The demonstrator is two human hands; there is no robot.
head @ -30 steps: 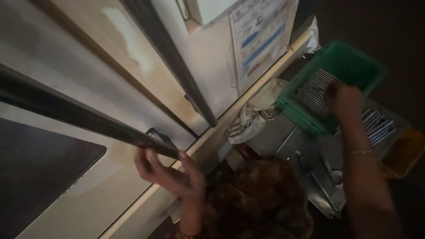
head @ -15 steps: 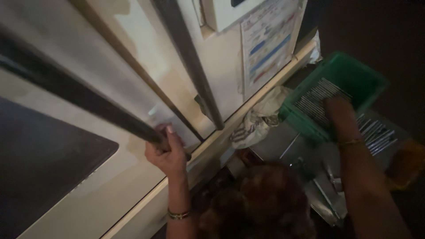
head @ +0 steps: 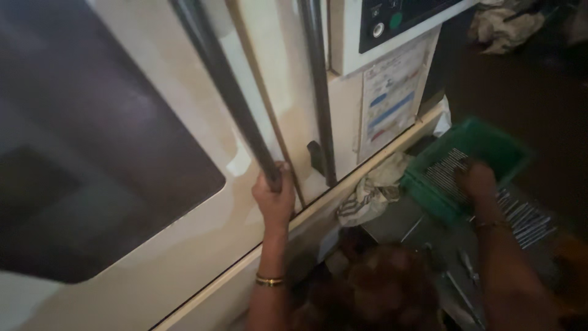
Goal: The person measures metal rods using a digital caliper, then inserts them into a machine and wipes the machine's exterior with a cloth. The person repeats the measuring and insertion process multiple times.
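Note:
My left hand (head: 274,197) is closed around the lower end of a long dark bar handle (head: 223,86) on a cream machine door (head: 177,245) that has a large dark window (head: 79,159). My right hand (head: 479,181) reaches down into a green plastic basket (head: 490,144) that holds several thin metal rods (head: 442,173). Its fingers lie among the rods; whether they grip any I cannot tell.
A second dark bar handle (head: 318,86) runs beside a control panel (head: 404,15) and a printed label (head: 389,107). A crumpled rag (head: 373,190) lies by the basket. More metal rods (head: 527,217) lie on a metal surface (head: 404,224). Another rag (head: 505,24) sits far right.
My left hand went from open below the handle to gripping it, and the view has swung so the door looks more upright. My right hand stays in the green basket.

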